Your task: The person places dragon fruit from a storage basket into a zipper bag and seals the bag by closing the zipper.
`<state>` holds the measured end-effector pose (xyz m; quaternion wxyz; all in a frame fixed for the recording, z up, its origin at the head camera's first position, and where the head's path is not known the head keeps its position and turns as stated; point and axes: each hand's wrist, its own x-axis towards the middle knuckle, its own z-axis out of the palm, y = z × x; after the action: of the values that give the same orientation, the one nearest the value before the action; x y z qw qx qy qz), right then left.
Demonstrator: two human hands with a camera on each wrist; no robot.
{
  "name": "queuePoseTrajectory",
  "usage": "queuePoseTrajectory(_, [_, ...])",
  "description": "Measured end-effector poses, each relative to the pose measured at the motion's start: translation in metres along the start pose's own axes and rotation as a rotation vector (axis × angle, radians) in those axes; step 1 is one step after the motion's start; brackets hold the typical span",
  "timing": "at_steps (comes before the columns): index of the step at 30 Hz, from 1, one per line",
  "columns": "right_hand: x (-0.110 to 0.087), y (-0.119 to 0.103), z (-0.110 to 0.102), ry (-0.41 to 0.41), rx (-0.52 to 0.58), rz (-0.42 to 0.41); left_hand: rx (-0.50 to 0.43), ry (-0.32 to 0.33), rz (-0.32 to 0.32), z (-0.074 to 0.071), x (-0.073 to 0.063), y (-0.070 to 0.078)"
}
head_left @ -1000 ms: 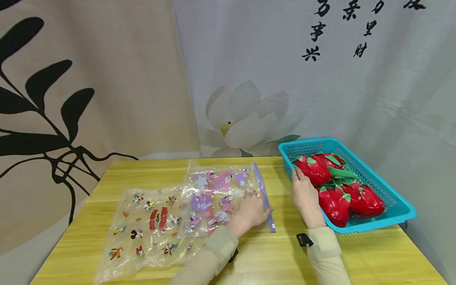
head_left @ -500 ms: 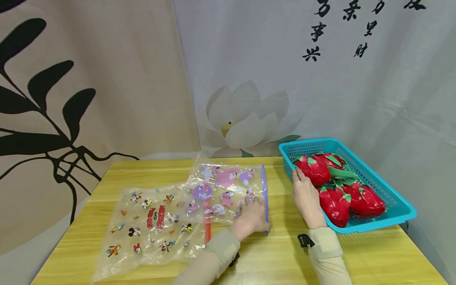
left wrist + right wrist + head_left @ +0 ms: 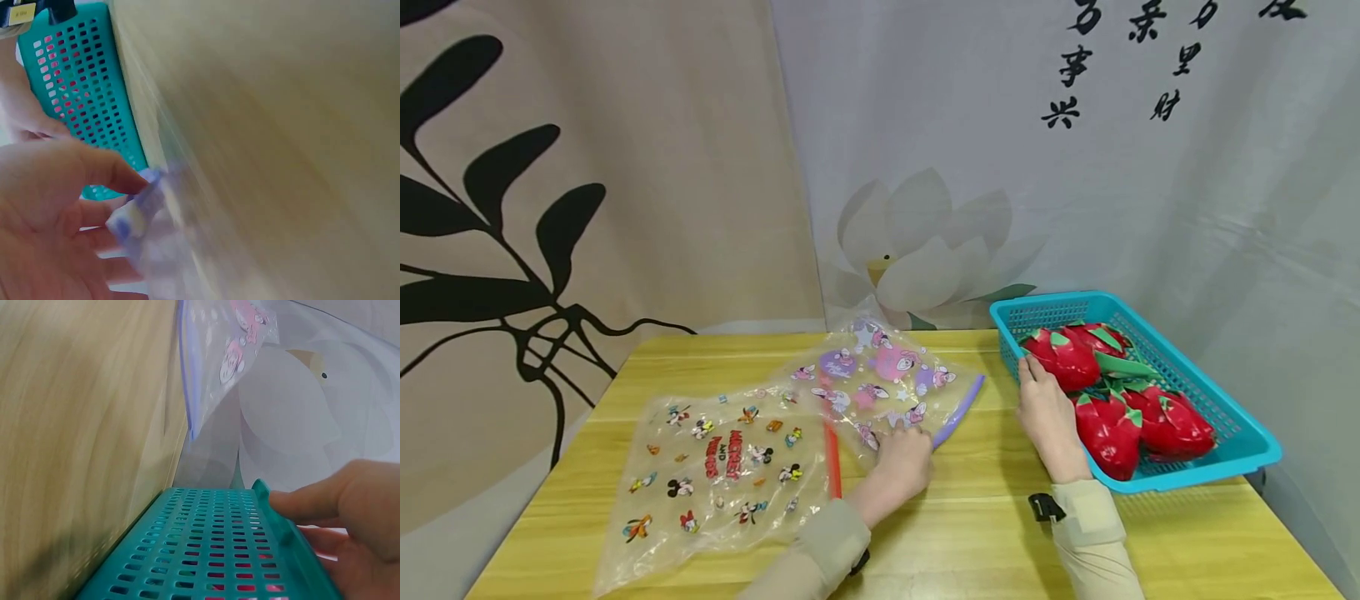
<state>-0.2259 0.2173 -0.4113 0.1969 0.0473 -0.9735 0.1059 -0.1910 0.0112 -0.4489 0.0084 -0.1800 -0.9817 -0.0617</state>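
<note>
My left hand (image 3: pixel 904 462) pinches the near edge of a clear zip bag (image 3: pixel 891 375) with pink and purple cartoon prints and a purple closure strip. In the left wrist view, the bag's purple-printed edge (image 3: pixel 139 209) lies between thumb and forefinger. The bag is turned askew, its far corner raised, and it overlaps a second clear bag (image 3: pixel 700 475) with Mickey prints and a red strip (image 3: pixel 832 462). My right hand (image 3: pixel 1048 417) holds the left rim of a blue basket (image 3: pixel 1195 482), thumb outside, as the right wrist view shows. Several red dragon fruits (image 3: pixel 1108 437) with green leaf tips lie inside.
Both bags and the basket are on a yellow wood-grain table (image 3: pixel 977 533). The basket stands by the table's right edge. Behind the table hangs a printed cloth (image 3: pixel 925 125) with a lotus, leaves and black characters.
My left hand has gone from pressing flat on the purple-strip bag to pinching its edge, moving left. The bag has turned and its far corner has risen. My right hand stays on the basket.
</note>
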Motion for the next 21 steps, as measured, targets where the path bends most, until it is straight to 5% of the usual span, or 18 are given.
queuePoseTrajectory(7, [-0.001, 0.000, -0.001, -0.012, -0.009, 0.011, 0.117, 0.338, 0.084, -0.010, -0.022, -0.026])
queuePoseTrajectory(13, [-0.005, -0.001, 0.002, 0.056, -0.015, -0.054, 0.159, 0.572, 0.124, -0.020, -0.035, -0.046])
queuePoseTrajectory(21, [-0.014, -0.024, 0.004, 0.253, 0.051, -0.436, 0.057, 0.741, 0.164, -0.036, -0.039, -0.059])
